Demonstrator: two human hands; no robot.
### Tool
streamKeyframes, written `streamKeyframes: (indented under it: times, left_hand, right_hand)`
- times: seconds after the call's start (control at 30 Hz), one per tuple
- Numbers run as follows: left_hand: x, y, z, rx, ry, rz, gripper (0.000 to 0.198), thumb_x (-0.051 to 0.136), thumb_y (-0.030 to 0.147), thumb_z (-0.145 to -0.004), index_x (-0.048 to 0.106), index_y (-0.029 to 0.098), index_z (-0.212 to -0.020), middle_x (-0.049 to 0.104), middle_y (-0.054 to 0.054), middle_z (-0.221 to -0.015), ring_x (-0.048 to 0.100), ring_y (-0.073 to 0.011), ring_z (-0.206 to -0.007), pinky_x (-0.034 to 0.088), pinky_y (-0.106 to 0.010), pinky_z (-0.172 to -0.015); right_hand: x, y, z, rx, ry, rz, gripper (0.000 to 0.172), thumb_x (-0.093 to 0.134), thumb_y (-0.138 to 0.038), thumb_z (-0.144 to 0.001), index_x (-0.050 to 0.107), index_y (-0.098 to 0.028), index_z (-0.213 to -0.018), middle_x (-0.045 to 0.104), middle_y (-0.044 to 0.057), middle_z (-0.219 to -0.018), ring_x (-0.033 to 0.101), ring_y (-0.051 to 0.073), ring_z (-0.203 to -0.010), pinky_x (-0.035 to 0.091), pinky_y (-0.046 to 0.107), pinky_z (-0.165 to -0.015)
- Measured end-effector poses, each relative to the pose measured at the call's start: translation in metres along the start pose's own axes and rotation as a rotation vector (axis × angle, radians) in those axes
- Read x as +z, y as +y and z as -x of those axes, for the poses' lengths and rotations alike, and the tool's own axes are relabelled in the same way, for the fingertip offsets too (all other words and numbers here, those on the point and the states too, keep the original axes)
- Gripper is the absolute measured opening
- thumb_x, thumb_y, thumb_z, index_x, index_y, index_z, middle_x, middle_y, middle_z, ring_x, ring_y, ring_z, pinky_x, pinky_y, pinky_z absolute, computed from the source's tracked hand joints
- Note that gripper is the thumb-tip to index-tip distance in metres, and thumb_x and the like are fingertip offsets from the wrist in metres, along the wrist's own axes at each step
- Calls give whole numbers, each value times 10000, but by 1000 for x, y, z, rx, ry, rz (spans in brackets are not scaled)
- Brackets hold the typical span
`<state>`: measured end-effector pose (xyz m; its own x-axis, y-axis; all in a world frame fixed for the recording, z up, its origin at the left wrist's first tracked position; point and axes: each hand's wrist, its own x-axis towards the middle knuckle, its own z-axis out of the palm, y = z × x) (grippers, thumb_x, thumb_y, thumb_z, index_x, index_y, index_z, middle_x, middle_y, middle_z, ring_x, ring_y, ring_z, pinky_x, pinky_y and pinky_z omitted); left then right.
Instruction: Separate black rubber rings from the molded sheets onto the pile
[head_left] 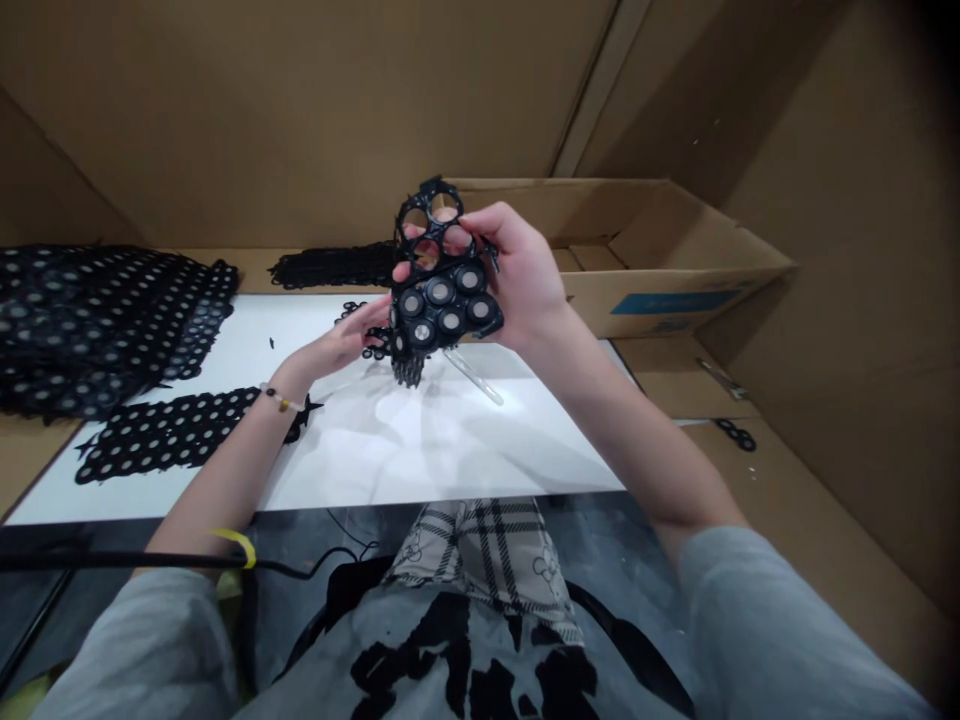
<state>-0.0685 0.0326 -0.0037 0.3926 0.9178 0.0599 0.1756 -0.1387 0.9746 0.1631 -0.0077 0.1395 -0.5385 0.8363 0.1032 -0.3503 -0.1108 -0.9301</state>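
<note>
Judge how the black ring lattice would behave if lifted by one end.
Probably floppy: the lower end of the black ring lattice hangs limp beside the left hand. Its thin links suggest lightness, and the heaped strips suggest easy folding.

Grey sleeves [787, 630] on both arms, a beaded bracelet [281, 398] on the left wrist [259, 425], a black-printed grey shirt [465, 660], and plaid shorts [480, 560].
</note>
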Motion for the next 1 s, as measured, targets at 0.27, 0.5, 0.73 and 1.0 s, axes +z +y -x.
streamKeyframes:
  times: [0.27, 0.5, 0.73, 1.0]
  left_hand:
    - [-13, 22, 16, -341, -427, -188, 396, 837, 449, -520, 631, 203, -753, 657, -33, -793, 540, -162, -673, 441, -283, -617]
    - [-5, 16, 9, -400, -622, -455, 216, 744, 374, -637, 666, 193, -726, 644, -11, -700, 526, -157, -641, 391, -242, -577]
    - [-27, 16, 11, -410, -573, -590, 177, 770, 355, -577, 689, 209, -638, 646, 7, -629, 534, -155, -599, 375, -224, -556]
    - [-49, 14, 17, -475, -325, -792, 227, 786, 385, -567, 727, 234, -726, 714, -30, -751, 614, -210, -664, 440, -269, -606]
  right_hand:
    - [-73, 38, 48, 89, 325, 174, 212, 564, -352, -739, 450, -198, -649, 612, 41, -787, 620, 201, -822, 511, 309, -664]
    - [-133, 98, 86, 618, 290, 550, 227, 637, -371, -710, 533, -196, -612, 552, 26, -587, 543, 169, -526, 477, 334, -537]
    - [-125, 106, 39, 171, 221, 1533, 281, 543, -425, -878, 690, -186, -852, 710, 124, -953, 632, 257, -888, 423, 335, -715]
    - [-110, 120, 8, 265, 54, 1589, 212, 594, -315, -857, 613, -169, -704, 682, 148, -832, 620, 238, -780, 379, 315, -649]
